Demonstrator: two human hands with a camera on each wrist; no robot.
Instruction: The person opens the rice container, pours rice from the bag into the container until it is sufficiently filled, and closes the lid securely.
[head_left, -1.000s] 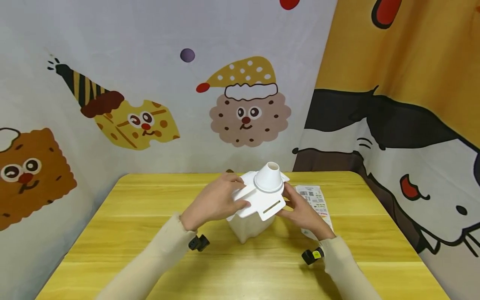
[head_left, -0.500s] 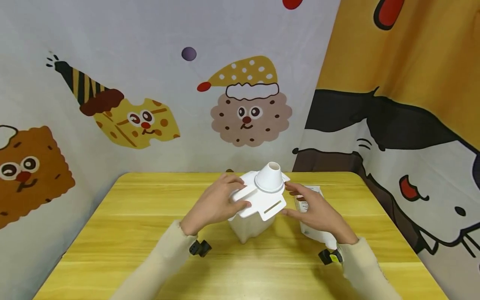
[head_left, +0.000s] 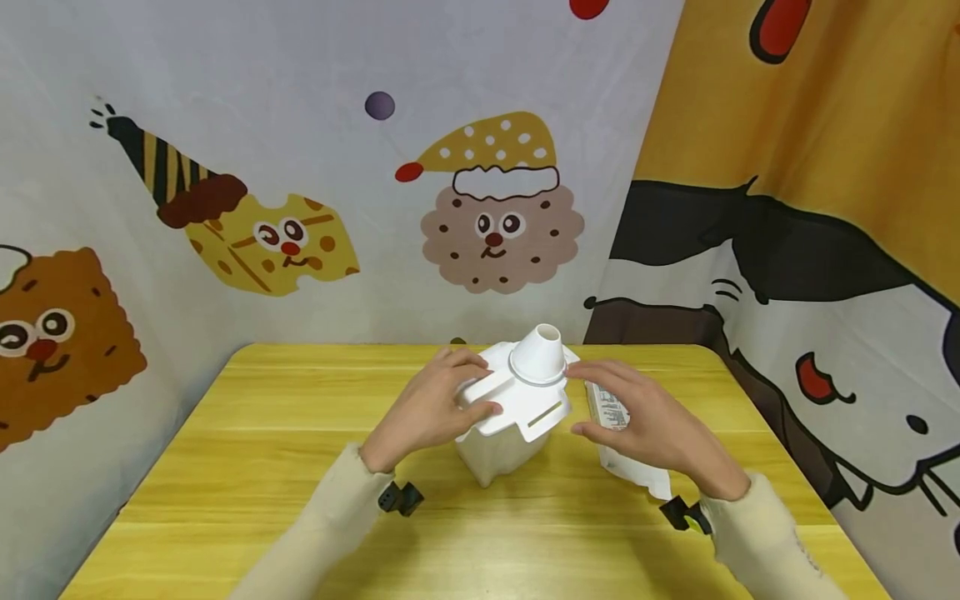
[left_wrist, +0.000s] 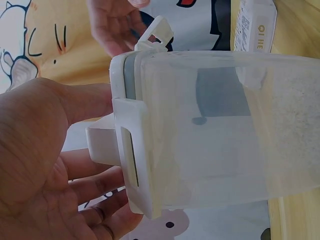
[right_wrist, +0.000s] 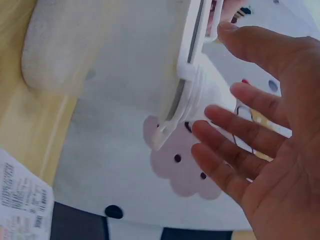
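Observation:
A translucent storage container [head_left: 501, 457] with white grains in its bottom stands upright on the table. Its white lid [head_left: 517, 404] bears a cone-shaped cap [head_left: 540, 354] and slotted side flaps. My left hand [head_left: 431, 408] holds the lid from the left, thumb at the near side and fingers over the far side, as the left wrist view also shows. To the right, my right hand [head_left: 645, 417] hovers with its fingers spread beside the cap; the right wrist view shows nothing in its palm [right_wrist: 280, 170]. Whether its fingertips touch the lid I cannot tell.
A white printed packet [head_left: 633, 471] lies on the wooden table [head_left: 285, 517] beneath my right hand, partly hidden by it. Behind the table hangs a cartoon-printed cloth [head_left: 315, 150], which also runs along both sides.
My right hand has let go of the lid's right side and moved right, its fingers opening out. My left hand and the container have stayed in place.

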